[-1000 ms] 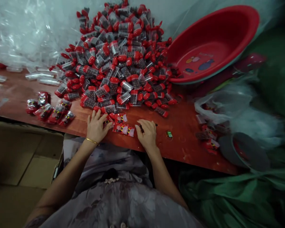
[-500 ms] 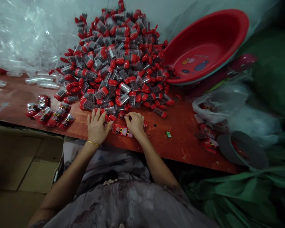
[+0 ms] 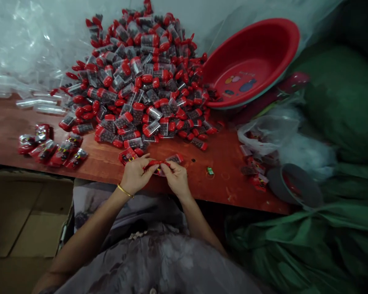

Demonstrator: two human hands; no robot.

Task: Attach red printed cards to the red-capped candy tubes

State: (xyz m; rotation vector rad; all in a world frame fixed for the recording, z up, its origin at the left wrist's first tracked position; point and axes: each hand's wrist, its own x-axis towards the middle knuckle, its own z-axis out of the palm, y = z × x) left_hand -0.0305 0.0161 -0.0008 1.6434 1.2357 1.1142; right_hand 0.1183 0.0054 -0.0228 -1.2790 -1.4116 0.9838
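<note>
My left hand (image 3: 135, 174), with a gold bangle at its wrist, and my right hand (image 3: 176, 176) meet at the table's front edge. Thumbs and fingers of both pinch a small red printed wrapper (image 3: 155, 162). Fingers cover most of it, so whether anything is inside cannot be made out. Just beyond my left hand lies a red printed packet (image 3: 128, 155). A clear tube with a red cap and dark pellets (image 3: 175, 158) rests beyond my right fingers. Behind them rises a large pile of similar red-capped tubes (image 3: 141, 94).
Several wrapped red packets (image 3: 61, 153) lie at the left on the red-brown table (image 3: 101, 163). A red basin (image 3: 251, 61) tilts beside the pile. At the right are a plastic bag (image 3: 270, 130), a grey bowl (image 3: 294, 185) and green cloth (image 3: 282, 237). Clear tubes (image 3: 43, 104) lie at the back left.
My left hand has gone from spread fingers to a pinch and moved right, meeting my right hand on the red wrapper, which is now lifted. The camera view has shifted slightly.
</note>
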